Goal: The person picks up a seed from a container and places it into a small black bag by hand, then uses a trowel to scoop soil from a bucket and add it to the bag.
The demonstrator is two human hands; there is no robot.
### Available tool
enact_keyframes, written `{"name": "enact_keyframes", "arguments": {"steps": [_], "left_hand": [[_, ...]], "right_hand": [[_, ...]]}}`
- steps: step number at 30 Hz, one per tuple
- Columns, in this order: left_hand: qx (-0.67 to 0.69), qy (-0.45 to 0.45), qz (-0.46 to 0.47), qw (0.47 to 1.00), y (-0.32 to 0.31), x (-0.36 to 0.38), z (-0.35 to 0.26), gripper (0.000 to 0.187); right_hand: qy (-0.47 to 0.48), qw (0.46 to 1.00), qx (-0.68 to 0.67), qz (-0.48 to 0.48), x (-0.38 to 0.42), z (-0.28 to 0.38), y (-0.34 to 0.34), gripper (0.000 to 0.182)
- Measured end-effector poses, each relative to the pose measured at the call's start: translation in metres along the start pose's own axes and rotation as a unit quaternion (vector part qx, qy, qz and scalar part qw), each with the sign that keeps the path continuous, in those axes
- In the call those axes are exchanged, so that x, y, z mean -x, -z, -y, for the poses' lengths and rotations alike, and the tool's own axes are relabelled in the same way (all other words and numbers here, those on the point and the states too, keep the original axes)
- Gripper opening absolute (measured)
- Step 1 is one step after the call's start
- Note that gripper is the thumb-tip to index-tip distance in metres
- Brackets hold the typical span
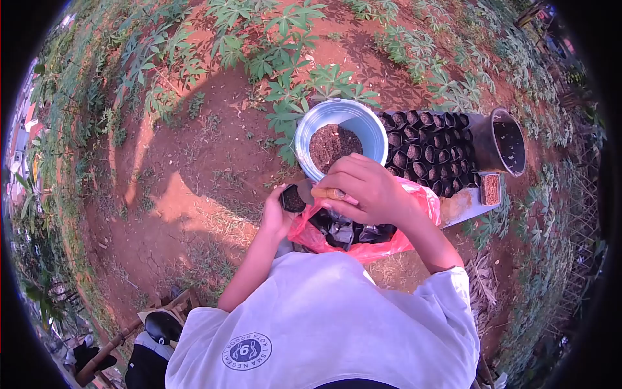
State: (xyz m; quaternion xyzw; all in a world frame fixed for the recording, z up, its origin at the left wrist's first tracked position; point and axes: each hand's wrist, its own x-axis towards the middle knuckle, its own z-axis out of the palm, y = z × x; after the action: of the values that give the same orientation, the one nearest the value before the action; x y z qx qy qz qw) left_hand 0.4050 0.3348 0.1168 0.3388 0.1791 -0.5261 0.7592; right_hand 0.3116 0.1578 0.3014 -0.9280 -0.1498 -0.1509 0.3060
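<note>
My left hand (275, 216) is wrapped round a small black plastic planting bag (293, 200) with dark soil inside. A hand trowel (329, 193) with a wooden handle is gripped in my right hand (366, 188); its metal blade reaches to the planting bag's mouth. Just beyond my right hand stands a light blue bucket (374, 120), partly filled with brown soil (333, 146). Below both hands lies an open pink-red plastic bag (405, 242) holding black planting bags (346, 235), partly covered by my right arm.
Rows of black soil-filled planting bags (427, 154) stand right of the blue bucket. Beyond them are a black bucket (508, 144) and a small container of reddish-brown grains (490, 190) on a pale board (465, 211). Leafy plants (291, 78) grow close behind the blue bucket.
</note>
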Motion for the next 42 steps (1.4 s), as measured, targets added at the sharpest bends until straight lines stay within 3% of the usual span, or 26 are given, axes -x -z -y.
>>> {"name": "enact_keyframes", "arguments": {"steps": [2,8,10,15,18,29,42], "left_hand": [[-0.007,0.006,0.004,1.0,0.008,-0.009,-0.003,0.027],[-0.038,0.026,0.017,0.999,0.006,-0.017,-0.025,0.027],[-0.028,0.036,0.022,0.999,0.007,-0.022,-0.03,0.034],[-0.036,0.067,0.038,0.996,0.004,-0.033,-0.043,0.036],[-0.042,0.081,0.056,0.994,0.003,-0.038,-0.049,0.037],[-0.074,0.098,0.109,0.986,-0.004,-0.055,-0.067,0.041],[-0.079,0.12,0.07,0.987,0.006,-0.056,-0.082,0.037]], "right_hand": [[-0.023,0.998,0.011,-0.06,-0.003,-0.002,0.01,0.023],[-0.145,0.983,0.054,-0.097,0.004,-0.023,0.021,0.024],[-0.223,0.968,0.067,-0.098,0.012,-0.04,0.01,0.024],[-0.342,0.932,-0.049,-0.11,0.027,-0.075,-0.024,0.016],[-0.371,0.913,-0.099,-0.137,0.029,-0.083,-0.037,0.017],[-0.437,0.884,-0.015,-0.168,0.061,-0.119,-0.074,0.024],[-0.447,0.875,0.036,-0.18,0.065,-0.13,-0.102,0.019]]}}
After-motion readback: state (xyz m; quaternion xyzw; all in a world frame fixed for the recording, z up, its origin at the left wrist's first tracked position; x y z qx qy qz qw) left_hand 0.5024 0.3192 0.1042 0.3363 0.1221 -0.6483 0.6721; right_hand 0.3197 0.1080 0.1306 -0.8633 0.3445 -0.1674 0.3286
